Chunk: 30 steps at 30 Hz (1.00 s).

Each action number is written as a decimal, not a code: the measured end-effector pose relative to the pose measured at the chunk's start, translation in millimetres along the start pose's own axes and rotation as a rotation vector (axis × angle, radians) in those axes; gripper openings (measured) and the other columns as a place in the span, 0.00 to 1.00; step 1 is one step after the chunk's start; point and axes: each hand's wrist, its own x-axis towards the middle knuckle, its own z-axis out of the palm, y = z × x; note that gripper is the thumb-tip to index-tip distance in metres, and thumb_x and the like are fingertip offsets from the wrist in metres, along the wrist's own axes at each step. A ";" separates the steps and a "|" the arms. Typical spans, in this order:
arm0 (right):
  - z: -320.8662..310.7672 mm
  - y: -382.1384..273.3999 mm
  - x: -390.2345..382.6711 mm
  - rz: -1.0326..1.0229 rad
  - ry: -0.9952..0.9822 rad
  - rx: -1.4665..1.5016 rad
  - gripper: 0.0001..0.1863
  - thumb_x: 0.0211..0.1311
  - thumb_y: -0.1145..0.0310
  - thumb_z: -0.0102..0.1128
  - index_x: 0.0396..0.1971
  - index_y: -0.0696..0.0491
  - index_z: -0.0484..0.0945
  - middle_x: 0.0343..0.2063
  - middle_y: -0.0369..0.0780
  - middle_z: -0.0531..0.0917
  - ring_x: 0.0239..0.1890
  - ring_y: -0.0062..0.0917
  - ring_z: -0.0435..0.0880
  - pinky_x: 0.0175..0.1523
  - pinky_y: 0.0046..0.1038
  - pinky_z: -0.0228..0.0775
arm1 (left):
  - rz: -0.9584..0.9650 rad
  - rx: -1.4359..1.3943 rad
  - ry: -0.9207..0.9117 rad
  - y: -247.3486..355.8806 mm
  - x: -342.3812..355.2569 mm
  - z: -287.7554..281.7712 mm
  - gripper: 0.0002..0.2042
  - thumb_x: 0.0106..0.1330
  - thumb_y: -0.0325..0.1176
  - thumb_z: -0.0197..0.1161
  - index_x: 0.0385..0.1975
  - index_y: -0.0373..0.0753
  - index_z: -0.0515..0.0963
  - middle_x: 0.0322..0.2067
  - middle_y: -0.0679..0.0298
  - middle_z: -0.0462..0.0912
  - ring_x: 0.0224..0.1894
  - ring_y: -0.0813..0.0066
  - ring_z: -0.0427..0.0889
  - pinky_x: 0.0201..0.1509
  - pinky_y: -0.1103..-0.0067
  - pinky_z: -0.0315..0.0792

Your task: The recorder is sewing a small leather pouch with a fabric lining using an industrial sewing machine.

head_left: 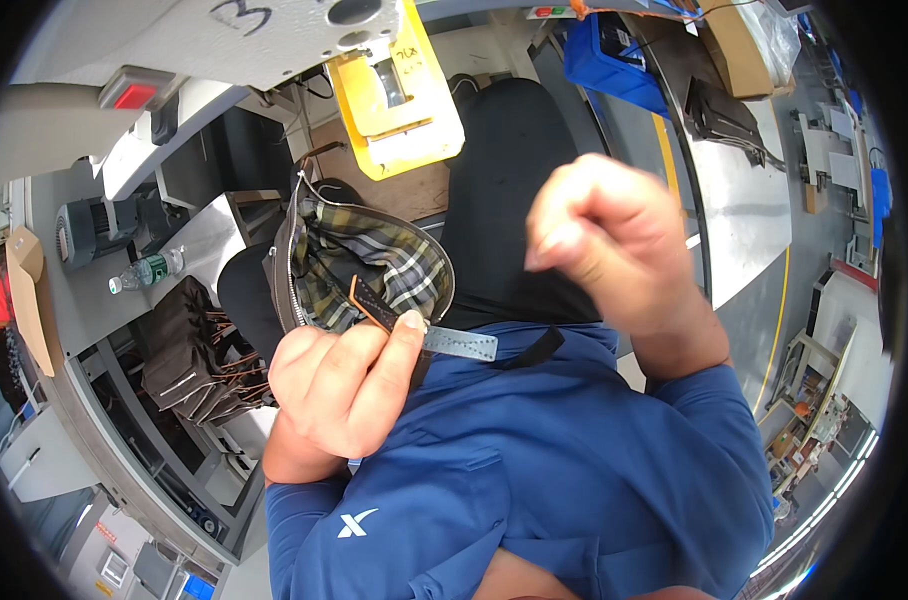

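My left hand is closed, its thumb and fingers pinching a short dark leather strap with a tan edge. A grey-blue strip with rows of small holes or stitches sticks out to the right of the same fingers; I cannot tell if it is part of the strap. Just beyond that hand an open bag lies on my lap, showing a plaid lining and a zipper along its rim. My right hand is raised above my right thigh, fingers curled together. Whatever they may pinch is too small to see.
Ahead hangs a machine head with a yellow plate. At the left are a plastic bottle and a stack of dark leather pieces. A blue bin and a bench with dark pieces stand at the right.
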 end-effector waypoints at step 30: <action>28.5 1.2 15.7 -0.005 -0.280 0.121 0.23 0.57 0.70 0.76 0.51 0.59 0.79 0.36 0.39 0.82 0.37 0.22 0.82 0.43 0.25 0.75 | -0.061 -0.476 0.044 1.1 -5.2 13.7 0.17 0.44 0.27 0.76 0.37 0.37 0.87 0.29 0.67 0.82 0.21 0.80 0.77 0.23 0.82 0.62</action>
